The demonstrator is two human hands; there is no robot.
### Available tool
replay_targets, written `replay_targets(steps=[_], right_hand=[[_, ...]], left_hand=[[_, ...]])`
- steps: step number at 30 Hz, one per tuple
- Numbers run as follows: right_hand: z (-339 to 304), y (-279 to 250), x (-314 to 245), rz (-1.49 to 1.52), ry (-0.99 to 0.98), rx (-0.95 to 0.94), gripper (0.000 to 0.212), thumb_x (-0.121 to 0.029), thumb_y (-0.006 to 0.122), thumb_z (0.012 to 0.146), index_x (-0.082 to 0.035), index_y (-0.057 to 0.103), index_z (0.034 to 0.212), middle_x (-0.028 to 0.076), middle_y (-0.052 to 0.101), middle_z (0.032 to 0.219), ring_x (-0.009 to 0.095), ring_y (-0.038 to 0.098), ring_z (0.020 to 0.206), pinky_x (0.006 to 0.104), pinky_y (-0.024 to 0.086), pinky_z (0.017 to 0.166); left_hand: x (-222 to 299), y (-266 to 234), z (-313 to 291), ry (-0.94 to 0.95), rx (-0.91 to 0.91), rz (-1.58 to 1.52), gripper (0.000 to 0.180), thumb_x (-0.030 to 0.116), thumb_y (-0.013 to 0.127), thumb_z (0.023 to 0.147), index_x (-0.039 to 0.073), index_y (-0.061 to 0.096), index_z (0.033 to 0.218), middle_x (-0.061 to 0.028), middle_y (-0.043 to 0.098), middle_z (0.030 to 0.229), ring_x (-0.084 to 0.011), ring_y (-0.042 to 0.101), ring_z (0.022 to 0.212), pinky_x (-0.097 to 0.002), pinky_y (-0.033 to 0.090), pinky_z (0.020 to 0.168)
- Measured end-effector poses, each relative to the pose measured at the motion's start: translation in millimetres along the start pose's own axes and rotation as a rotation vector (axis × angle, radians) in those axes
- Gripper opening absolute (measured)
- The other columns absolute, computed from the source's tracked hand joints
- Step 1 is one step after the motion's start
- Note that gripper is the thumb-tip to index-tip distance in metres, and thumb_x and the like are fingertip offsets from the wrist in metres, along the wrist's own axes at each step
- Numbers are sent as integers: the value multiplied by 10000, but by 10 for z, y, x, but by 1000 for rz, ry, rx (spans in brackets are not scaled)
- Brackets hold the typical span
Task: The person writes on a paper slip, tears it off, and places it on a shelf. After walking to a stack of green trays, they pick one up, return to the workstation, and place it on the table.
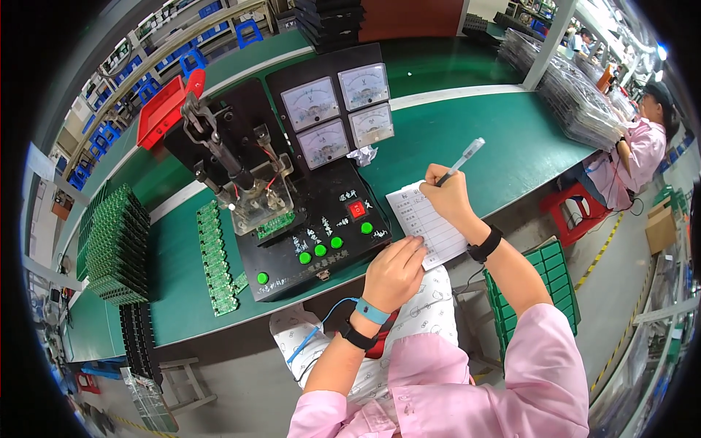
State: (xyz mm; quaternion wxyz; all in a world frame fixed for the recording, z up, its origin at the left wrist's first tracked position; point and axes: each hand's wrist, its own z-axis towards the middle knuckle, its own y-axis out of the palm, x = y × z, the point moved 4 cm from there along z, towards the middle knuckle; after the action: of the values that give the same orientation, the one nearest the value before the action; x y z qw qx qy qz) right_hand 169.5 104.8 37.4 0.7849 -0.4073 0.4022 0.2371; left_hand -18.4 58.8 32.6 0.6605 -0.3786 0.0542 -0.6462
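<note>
Pen (467, 152) was held in the right grip (450, 197), which was closed on its lower barrel between thumb and fingers; the upper barrel was left bare, slanted up and away to the right, while the writing tip could not be made out clearly behind the fingers. Beneath that grip, a white printed form (426, 224) was laid at the near edge of the worktop (445, 135), its top part being touched by the right fingers. Its lower left side was pressed by the left grip (394, 274), which was spread loosely, knuckles up, with nothing seen to be clasped in it. A blue band (372, 312) with a cord was worn on the left wrist. Just left of the form, a black control box (339, 188) was placed, fitted with green buttons (336, 242) and a red switch (357, 210); four dial meters (310, 102) were mounted behind it. Farther left, a row of green circuit boards (217, 255) was set down, with a taller stack of boards (117, 244) seen beyond
</note>
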Motion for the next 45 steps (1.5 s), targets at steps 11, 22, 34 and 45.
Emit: replay_targets(steps=[11, 22, 34, 45], right_hand=[[26, 33, 61, 86, -40, 42, 235, 38, 594, 682, -48, 397, 587, -47, 329, 528, 36, 309, 534, 263, 228, 459], [-7, -7, 126, 321, 54, 53, 230, 65, 570, 692, -83, 432, 584, -79, 374, 540, 15, 325, 515, 233, 219, 461], [164, -130, 109, 472, 256, -39, 265, 20, 600, 759, -105, 433, 595, -79, 378, 524, 10, 315, 466, 225, 215, 429], [-158, -104, 11, 235, 80, -65, 289, 4, 642, 797, -100, 421, 643, -78, 355, 560, 6, 309, 528, 213, 230, 486]], left_hand=[[29, -96, 1, 11, -6, 15, 260, 93, 705, 667, 37, 655, 916, -108, 655, 1030, -277, 623, 962, -363, 525, 808], [57, -63, -81, 135, 13, -26, 204, 178, 706, 754, 51, 642, 901, -99, 634, 1049, -271, 598, 994, -361, 500, 846], [8, -32, -127, 181, 27, -75, 137, 97, 652, 762, 28, 606, 871, -119, 614, 1008, -290, 584, 992, -386, 478, 858], [40, -28, -139, 163, 32, -23, 151, 93, 643, 735, 17, 574, 846, -111, 586, 1006, -267, 543, 1002, -375, 459, 854]])
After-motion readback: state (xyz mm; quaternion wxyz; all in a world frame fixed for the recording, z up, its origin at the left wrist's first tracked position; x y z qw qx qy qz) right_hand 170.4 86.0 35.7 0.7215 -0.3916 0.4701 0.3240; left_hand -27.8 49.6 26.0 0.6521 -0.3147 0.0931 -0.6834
